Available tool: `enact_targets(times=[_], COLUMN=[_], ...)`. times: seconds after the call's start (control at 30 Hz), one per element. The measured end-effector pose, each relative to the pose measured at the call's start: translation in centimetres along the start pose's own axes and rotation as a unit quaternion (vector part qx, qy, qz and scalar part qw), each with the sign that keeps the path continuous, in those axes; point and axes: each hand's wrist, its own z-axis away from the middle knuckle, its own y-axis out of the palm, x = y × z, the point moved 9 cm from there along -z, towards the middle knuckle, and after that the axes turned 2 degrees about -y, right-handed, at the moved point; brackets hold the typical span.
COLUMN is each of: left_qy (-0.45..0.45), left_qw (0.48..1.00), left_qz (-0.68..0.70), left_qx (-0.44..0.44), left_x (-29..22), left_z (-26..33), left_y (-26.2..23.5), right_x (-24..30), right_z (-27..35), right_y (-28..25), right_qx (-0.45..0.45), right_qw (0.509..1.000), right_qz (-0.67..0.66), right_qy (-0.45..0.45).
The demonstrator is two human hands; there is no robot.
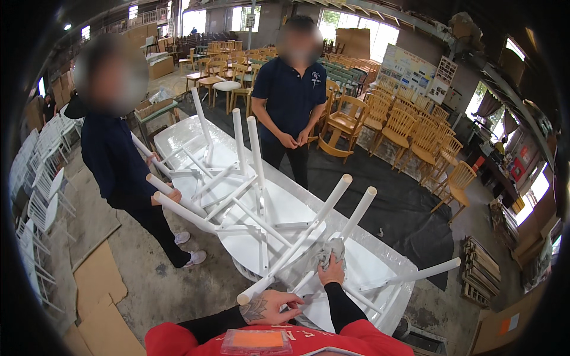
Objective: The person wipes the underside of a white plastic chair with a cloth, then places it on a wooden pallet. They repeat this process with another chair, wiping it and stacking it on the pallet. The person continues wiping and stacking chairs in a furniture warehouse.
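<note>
The right hand [332,272] grips a bunched grey cloth [325,254], pressed in near the base of an upright white leg [359,213] on an upturned white frame. The left hand [273,305] hangs loosely curled, apparently empty, just beside the end of another white leg [256,291]. Around them, several upturned pieces lie close together on a plastic-wrapped table [172,133], their legs and crossbars already in place. With the cloth on the nearest frame, the wiping there looks unfinished; whether the farther pieces have been wiped, the pictures do not show. Beyond, one co-worker [116,154] at the left has hands at the legs on that side, while another co-worker [291,95] stands across the table, hands together. Farther out are white chairs [44,154] and rows of wooden chairs [404,127].
</note>
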Motion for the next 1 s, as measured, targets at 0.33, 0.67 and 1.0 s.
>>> enact_targets(times=[0.33,0.67,1.0], left_qy=[0.008,0.022,0.010], left_qw=[1.000,0.999,1.000], left_qz=[-0.011,-0.033,-0.008], left_qx=[0.011,-0.013,-0.007], left_x=[-0.2,-0.7,-1.0], left_z=[-0.2,-0.3,-0.2], left_y=[0.2,-0.6,-0.6], right_x=[-1.1,-0.8,-0.1], right_z=[-0.1,-1.1,-0.4], right_y=[0.5,1.0,0.3], right_qx=[-0.022,0.008,-0.002], right_qw=[0.999,0.999,1.000], right_qz=[0.022,0.034,0.015], right_qy=[-0.010,0.015,-0.005])
